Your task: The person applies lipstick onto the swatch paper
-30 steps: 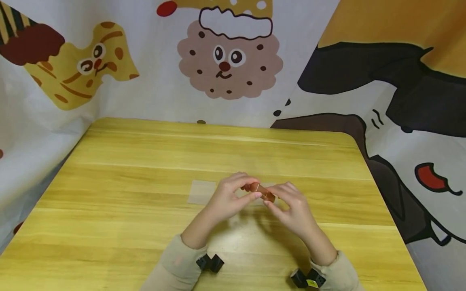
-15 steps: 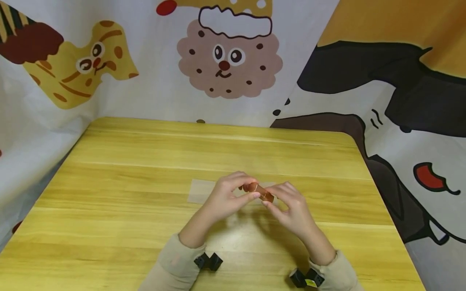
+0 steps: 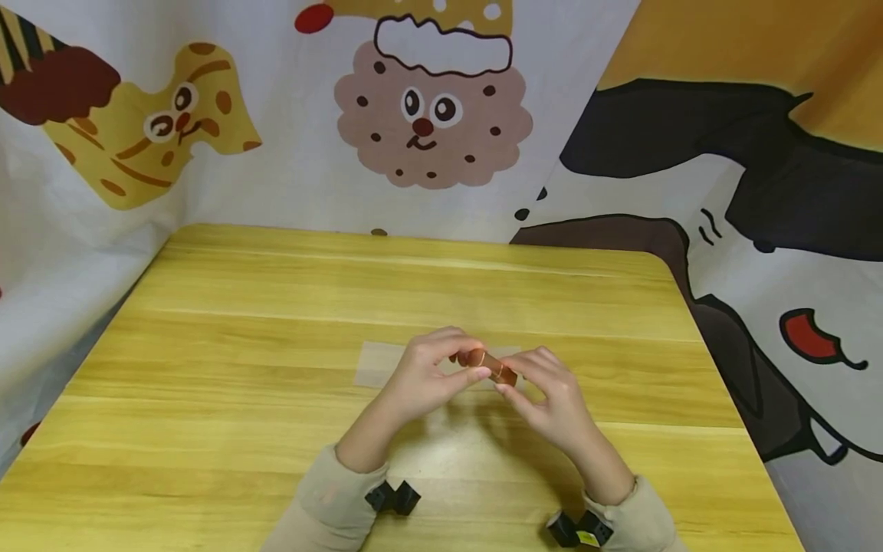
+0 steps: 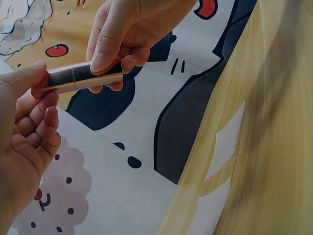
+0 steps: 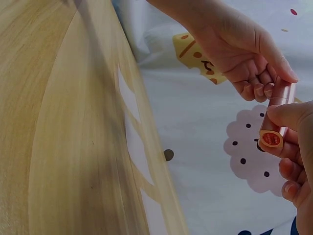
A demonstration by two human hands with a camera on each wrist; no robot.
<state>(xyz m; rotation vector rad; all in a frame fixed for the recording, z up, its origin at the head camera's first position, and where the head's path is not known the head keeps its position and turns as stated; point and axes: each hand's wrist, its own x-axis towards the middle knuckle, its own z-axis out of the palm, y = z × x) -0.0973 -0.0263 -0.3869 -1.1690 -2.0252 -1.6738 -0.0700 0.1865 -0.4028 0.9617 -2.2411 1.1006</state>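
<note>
A shiny copper-coloured lipstick tube [image 3: 491,363] is held in the air over the middle of the table, tilted down to the right in the head view. My left hand [image 3: 422,377] pinches one end between thumb and fingers. At the other end, my right hand [image 3: 552,392] grips the tube with thumb and fingertips. A thin seam crosses the closed lipstick [image 4: 80,78] between the two hands in the left wrist view. A round red label [image 5: 271,139] shows on the end face at the right hand.
Pale flat rectangles [image 3: 378,363] lie in a row on the wooden table [image 3: 228,429] below and behind the hands; the right wrist view shows several, one a white piece [image 5: 138,149]. A cartoon-printed cloth [image 3: 276,184] hangs around the table's far and side edges.
Both hands keep the same hold on the lipstick. Hands and background have shifted very slightly left together in the head view.
</note>
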